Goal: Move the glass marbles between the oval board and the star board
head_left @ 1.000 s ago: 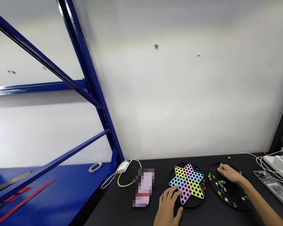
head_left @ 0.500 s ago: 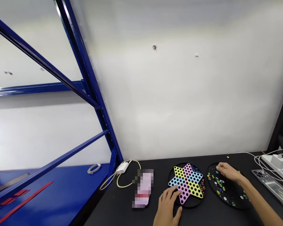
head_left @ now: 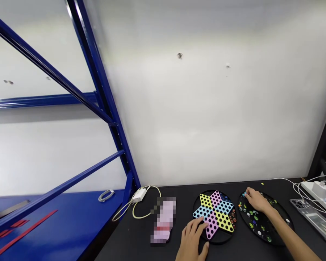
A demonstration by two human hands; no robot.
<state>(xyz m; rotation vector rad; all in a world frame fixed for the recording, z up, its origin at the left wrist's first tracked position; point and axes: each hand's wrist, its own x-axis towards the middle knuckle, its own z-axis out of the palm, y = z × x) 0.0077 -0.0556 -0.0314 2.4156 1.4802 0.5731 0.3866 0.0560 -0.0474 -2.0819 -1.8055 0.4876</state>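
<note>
A star-shaped board (head_left: 214, 214) in yellow, pink and blue, full of dark holes, lies on a round black tray (head_left: 220, 240). My left hand (head_left: 193, 237) rests at the board's lower left with its fingers spread, fingertips on the edge, holding nothing. To the right is a second round black tray (head_left: 280, 212) with glass marbles (head_left: 254, 219) scattered in it. My right hand (head_left: 254, 199) is over its upper left part, fingers closed together beside a blue marble; what they hold, if anything, is too small to tell. Blue and brown marbles show beside the star.
A pixelated pink phone-like item (head_left: 164, 219) and a white adapter (head_left: 140, 195) with its cable lie to the left. At the right are a grey phone-like case (head_left: 315, 221) and a white power strip (head_left: 320, 192) with cables. A blue metal frame (head_left: 97, 72) stands at the left.
My right hand has moved a little left over the marble tray, towards its upper left rim. My left hand stays at the star board. The view has shifted slightly.
</note>
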